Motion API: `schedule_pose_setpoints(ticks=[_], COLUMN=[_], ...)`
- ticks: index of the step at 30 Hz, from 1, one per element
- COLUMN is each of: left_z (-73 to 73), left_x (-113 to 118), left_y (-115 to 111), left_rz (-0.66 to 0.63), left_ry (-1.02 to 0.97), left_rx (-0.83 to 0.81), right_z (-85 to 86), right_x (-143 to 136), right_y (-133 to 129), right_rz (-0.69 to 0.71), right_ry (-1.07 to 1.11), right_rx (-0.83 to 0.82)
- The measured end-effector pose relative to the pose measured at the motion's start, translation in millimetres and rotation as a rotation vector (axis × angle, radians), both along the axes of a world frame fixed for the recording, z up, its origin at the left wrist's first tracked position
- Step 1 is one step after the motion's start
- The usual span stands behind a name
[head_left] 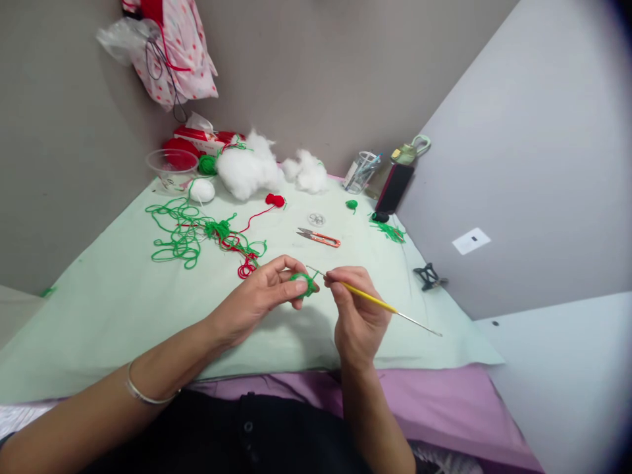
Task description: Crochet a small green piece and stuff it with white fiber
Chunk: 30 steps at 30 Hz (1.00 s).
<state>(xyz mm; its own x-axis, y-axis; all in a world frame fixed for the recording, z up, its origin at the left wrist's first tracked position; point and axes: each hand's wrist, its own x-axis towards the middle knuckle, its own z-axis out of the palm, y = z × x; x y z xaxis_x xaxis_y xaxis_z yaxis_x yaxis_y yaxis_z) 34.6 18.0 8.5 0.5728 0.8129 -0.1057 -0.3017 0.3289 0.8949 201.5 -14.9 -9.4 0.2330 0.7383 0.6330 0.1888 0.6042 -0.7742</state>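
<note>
My left hand [274, 286] pinches a small green crocheted piece [309, 284] between thumb and fingers over the table. Just to its right, my right hand [359, 309] is closed round a crochet hook with a yellow handle [370, 296]. The hook's thin tip points up and left, above the green piece, and a short bit of green yarn rises near it. Beyond my hands lie thread snips with orange handles [326, 241] and a small clear round dish [316, 219]. A tangle of green yarn [180, 230] spreads to the left, with red yarn [247, 266] beside it.
White stuffing [249, 168], a clear plastic tub [172, 174], a tissue box [197, 139] and a red crocheted piece [275, 200] are toward the back. At the back right stand a clear pen cup [362, 172], a phone [395, 189] and a green bottle [405, 155].
</note>
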Motion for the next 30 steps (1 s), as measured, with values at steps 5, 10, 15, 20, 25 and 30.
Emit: schedule_pose_setpoints(ticks=[5, 10, 15, 20, 25, 30], left_z=[-2.3, -0.9, -4.4, -7.6, -2.7, -6.9], left_x=[1, 7, 22, 21, 7, 10], left_y=[2, 2, -3, -6, -5, -4], left_rz=[-0.013, 0.028, 0.04, -0.198, -0.308, -0.22], left_ry=[-0.054, -0.09, -0.179, -0.225, 0.087, 0.204], left_rx=[-0.027, -0.044, -0.057, -0.056, 0.151, 0.213], right_z=[3.0, 4.3, 5.0, 1.7, -4.6, -1.5], right_x=[4, 7, 7, 8, 8, 5], right_y=[1, 4, 4, 4, 9, 6], right_rz=[0.125, 0.177, 0.191, 0.17, 0.163, 0.134], right_ry=[-0.036, -0.12, -0.095, 0.075, 0.226, 0.109], right_rx=[-0.045, -0.042, -0.068, -0.166, -0.219, -0.215])
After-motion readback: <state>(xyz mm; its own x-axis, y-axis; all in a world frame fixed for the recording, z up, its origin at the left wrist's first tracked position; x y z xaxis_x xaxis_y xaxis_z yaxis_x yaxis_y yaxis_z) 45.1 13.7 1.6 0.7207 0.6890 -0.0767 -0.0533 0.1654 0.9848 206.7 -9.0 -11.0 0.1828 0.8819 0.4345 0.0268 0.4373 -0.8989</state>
